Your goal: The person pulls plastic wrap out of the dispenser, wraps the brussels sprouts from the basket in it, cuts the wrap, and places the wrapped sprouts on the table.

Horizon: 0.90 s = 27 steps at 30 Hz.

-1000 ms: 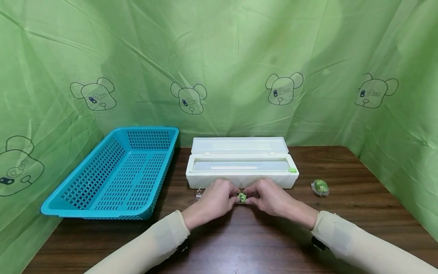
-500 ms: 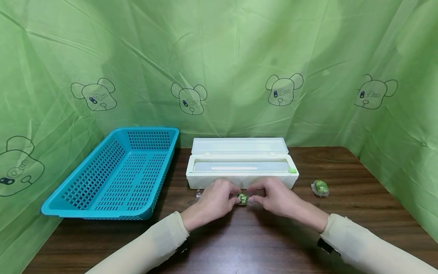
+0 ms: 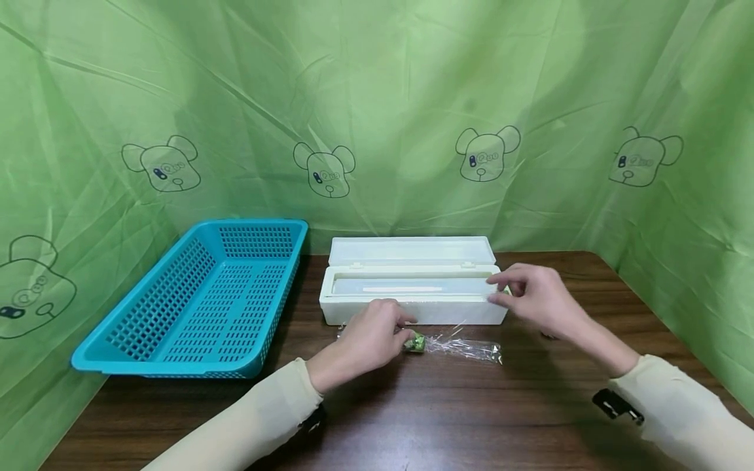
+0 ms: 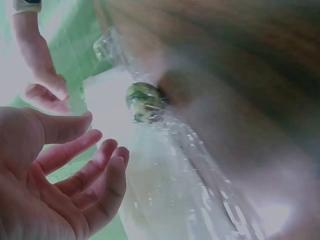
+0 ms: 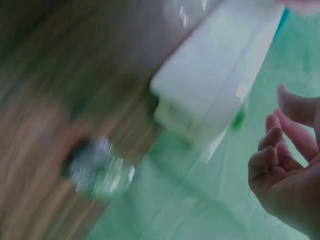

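My left hand (image 3: 371, 337) hovers beside a small, round, mottled green ball (image 4: 145, 101) wrapped in clear plastic film. In the left wrist view its fingers are apart from the ball and hold nothing. Twisted film (image 3: 471, 350) trails from the ball to the right along the table. My right hand (image 3: 538, 297) is raised at the right end of a white cling film dispenser (image 3: 412, 311), thumb and fingers parted with nothing between them. The dispenser's lid (image 3: 412, 250) stands open behind it. A second wrapped green ball (image 5: 105, 172) lies near its right end, mostly hidden in the head view.
A teal perforated basket (image 3: 259, 327) stands on the left of the dark wooden table (image 3: 448, 412). Green cloth (image 3: 406, 98) with mouse-like outline drawings hangs behind and along both sides.
The right hand has let go of the film end, moving right and up to the dispenser's right end. Twisted film now shows stretched out on the table. The left hand has barely moved.
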Each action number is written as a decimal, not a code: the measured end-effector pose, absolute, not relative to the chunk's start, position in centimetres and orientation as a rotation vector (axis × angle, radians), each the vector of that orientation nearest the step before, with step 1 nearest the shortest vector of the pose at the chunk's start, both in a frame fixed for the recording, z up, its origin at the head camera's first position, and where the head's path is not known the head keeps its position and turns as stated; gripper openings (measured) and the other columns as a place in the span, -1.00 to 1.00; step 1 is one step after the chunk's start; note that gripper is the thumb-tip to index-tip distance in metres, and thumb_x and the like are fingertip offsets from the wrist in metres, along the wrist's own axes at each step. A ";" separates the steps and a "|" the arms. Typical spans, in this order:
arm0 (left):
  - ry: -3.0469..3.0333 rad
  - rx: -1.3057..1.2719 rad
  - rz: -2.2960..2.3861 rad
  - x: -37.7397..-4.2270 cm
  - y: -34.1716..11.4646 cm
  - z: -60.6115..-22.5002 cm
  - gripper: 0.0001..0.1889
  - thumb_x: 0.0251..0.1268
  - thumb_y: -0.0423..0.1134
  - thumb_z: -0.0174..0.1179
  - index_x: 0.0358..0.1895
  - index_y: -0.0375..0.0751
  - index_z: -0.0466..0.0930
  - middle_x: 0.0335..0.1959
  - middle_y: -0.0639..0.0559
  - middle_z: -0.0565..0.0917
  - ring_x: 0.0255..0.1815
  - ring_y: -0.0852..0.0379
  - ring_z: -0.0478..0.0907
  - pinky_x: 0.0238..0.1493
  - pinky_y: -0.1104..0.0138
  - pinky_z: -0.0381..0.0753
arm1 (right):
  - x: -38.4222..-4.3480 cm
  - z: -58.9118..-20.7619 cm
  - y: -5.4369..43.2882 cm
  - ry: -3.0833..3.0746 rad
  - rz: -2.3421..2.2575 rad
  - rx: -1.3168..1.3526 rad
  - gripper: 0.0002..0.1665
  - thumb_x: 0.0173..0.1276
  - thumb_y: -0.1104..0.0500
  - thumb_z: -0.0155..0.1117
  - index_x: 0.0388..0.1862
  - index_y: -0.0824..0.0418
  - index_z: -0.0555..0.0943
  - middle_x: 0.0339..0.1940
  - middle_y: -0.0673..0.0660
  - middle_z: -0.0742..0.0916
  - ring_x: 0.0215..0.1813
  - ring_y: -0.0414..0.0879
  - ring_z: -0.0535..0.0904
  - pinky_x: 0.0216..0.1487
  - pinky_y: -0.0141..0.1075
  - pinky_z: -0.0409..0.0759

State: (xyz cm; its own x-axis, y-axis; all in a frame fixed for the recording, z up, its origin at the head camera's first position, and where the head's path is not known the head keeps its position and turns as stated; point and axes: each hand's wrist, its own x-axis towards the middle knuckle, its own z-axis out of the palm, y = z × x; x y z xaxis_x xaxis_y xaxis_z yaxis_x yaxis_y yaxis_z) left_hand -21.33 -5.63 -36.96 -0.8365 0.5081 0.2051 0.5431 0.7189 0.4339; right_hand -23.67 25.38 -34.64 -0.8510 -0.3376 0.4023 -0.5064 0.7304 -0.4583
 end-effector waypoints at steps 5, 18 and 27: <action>-2.825 -0.940 -0.810 -21.5 -4.5 -36.1 -0.75 0.40 -0.27 0.43 0.07 -0.22 0.82 -0.08 -0.05 0.79 -0.16 0.21 0.70 -0.20 0.39 0.66 | -25.0 -34.8 28.5 -2.662 0.778 0.625 -0.71 0.24 0.26 0.62 -0.05 0.25 0.84 -0.40 -0.04 0.69 -0.45 -0.19 0.46 -0.44 -0.32 0.42; -2.780 -1.135 -0.614 -22.8 0.9 -34.3 -0.67 0.47 -0.21 0.36 0.23 -0.11 0.75 -0.02 0.02 0.73 -0.12 0.20 0.58 -0.11 0.39 0.57 | -25.3 -36.2 30.0 -2.681 0.833 0.623 -0.87 0.30 0.27 0.59 -0.18 0.15 0.86 -0.33 -0.05 0.79 -0.38 -0.24 0.54 -0.39 -0.37 0.51; -2.844 -1.081 -0.058 -25.0 5.7 -34.4 -0.50 0.52 -0.09 0.24 0.47 0.31 0.55 0.05 0.09 0.55 0.01 0.10 0.37 -0.11 0.31 0.42 | -25.0 -36.7 29.9 -2.721 0.991 0.532 -0.81 0.39 0.23 0.52 -0.06 0.26 0.82 -0.22 0.09 0.84 -0.25 -0.18 0.71 -0.31 -0.37 0.62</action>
